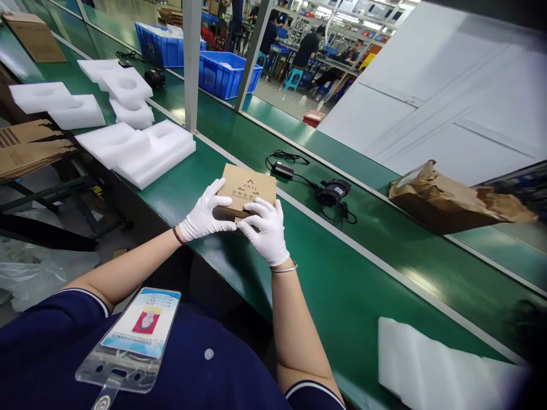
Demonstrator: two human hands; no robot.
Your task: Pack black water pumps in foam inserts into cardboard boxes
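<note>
Kraft cardboard box [247,191], printed with "ZKSJ" and "Brushless", is held up between both hands above the green belt; a dark gap shows at its near end. Left hand [205,212], in a white glove, comes in from the left, its fingers [216,193] closed together and pressed against the box's near left side; right hand [265,230], gloved too, wraps the near right corner, its fingers [256,209] curled over the near edge; both have firm hold of the box.

Far left, flattened cardboard [29,148] lies beside the belt; white foam inserts [128,85] with round recesses sit on the green conveyor belt [354,273], and a longer foam insert [154,154] lies just left of the box. An ID badge [139,324] hangs on the person's navy shirt [192,364] at the near edge. Blue plastic crates [226,77] stand beyond the belt, with co-workers [307,51] at benches farther off. Right of the box, a black power adapter [282,169] and a black cylindrical unit [333,191] lie on a farther belt; a torn brown paper bag [453,202] lies beyond them; a white foam sheet [444,364] lies near right.
</note>
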